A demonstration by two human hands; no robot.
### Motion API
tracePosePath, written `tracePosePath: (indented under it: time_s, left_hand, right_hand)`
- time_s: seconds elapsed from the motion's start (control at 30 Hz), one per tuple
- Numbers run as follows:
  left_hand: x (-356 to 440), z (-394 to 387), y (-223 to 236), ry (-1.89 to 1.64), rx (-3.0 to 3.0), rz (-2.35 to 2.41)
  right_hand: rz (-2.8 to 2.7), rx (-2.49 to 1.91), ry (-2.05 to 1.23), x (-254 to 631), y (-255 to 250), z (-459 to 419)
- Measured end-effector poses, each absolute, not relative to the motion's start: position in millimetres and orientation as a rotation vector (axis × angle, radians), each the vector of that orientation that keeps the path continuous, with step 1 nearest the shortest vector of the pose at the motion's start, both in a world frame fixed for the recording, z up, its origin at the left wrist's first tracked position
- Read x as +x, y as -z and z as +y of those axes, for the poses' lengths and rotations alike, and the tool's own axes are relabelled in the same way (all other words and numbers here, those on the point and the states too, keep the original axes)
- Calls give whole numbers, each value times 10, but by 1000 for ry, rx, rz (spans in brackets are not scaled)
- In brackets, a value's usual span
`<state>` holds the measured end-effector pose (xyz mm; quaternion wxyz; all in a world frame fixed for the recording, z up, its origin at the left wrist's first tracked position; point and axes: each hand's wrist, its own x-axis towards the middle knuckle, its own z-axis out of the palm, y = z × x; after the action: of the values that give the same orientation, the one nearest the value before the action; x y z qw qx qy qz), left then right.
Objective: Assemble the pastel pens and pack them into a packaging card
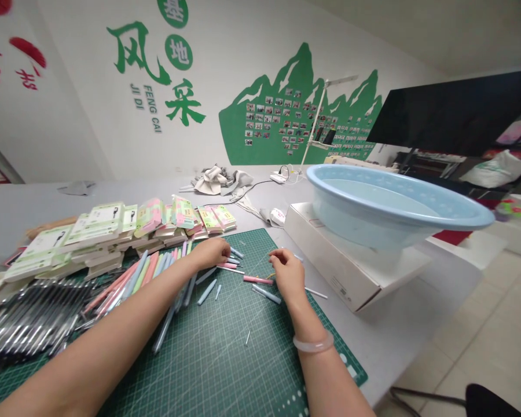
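Note:
My left hand (212,255) reaches over the far part of the green cutting mat (243,359), its fingers bent together among blue and pink pen parts (226,266). What those fingers grip is hidden. To the right, my right hand (288,273) is curled in a pinch just above the mat; anything between the fingertips is too small to make out. Close by it lie a pink pen barrel (258,280) and a blue pen barrel (266,293). Another blue barrel (206,292) and a thin small piece (248,337) rest nearer me.
Pastel pens (141,275) and a row of clear dark-tipped pens (30,324) lie left. Behind them are stacked small boxes (104,223). A light blue basin (373,214) stands on a white carton (342,266) at right. Cloths (217,180) and a cable lie farther back.

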<state>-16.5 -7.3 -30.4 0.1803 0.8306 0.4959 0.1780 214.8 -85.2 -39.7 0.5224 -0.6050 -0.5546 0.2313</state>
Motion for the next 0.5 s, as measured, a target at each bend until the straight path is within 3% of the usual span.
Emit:
tracePosePath:
  time_s: [0.2,0.37,0.5]
  left_hand:
    - [-260,-36,145,-710,2222,1393]
    - [-359,-273,-2,-1012,1546,1150]
    - [-397,-530,21,-1031,1254,1019]
  right_hand:
    - [-1429,-1452,-516,2072,491,-846]
    - [-1804,-1552,-492,1815,439,-733]
    - [-2048,-1696,-238,1510,313,-473]
